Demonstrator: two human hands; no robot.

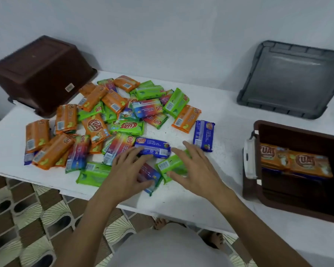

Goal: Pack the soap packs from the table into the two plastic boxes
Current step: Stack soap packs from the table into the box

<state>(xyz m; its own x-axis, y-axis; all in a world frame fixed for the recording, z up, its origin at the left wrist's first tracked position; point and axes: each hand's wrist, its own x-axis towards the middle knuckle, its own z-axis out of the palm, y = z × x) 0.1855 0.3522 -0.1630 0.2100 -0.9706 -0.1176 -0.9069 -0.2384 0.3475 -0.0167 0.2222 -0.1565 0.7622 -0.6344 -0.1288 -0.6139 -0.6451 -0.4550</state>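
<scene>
Several soap packs in orange, green, blue and rainbow wrappers lie in a heap (112,116) on the white table (181,203). My left hand (127,170) lies spread over a rainbow pack (150,175), its fingertips touching a blue pack (154,148). My right hand (197,166) is spread over a green pack (172,164), with the thumb resting on it and the fingers straight. One brown plastic box (297,132) stands open at the right with orange packs (297,160) inside. The other brown box (41,74) sits upside down at the back left.
A grey lid (293,79) leans against the wall at the back right. Another blue pack (203,135) lies apart, right of the heap. The open box has a white latch (250,157) on its left side. Patterned floor shows below the table's front edge.
</scene>
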